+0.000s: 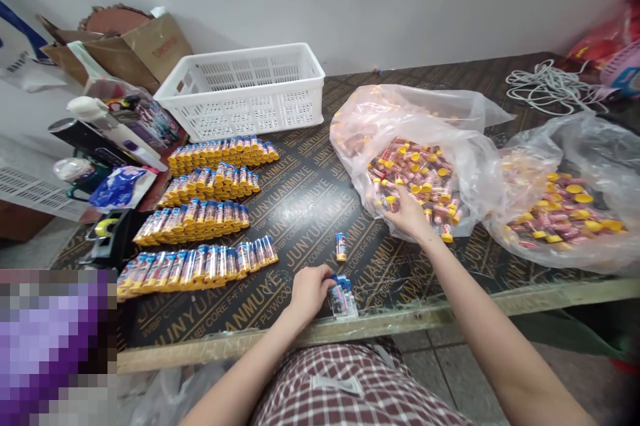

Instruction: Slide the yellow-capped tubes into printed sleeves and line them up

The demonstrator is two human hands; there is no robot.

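One right hand [407,213] is at the near left of the open bag [475,159], its fingers among the yellow-capped tubes [415,166]; some fingertips are hidden there, so I cannot tell if they are clamped on a tube. The left hand [310,289], left of the bag and nearer to the person, has bent fingers at the blue-edged wrappers [343,301]; whether it pinches one, I cannot tell. A single wrapped tube [341,247] is between this hand and the bag. Four rows of tubes [200,219] lie well to the bag's left; beyond the near row, mosaic blocks make a purple shape [50,346] impossible to identify. Behind the bag, to the left, the white basket [260,106] hides its bottom by its front side. Right of the bag, a second bag [540,139] is cut off by the view's edge. The worktop [310,206] under the bag is dark, with golden lettering; the wall [390,6] behind is pale.
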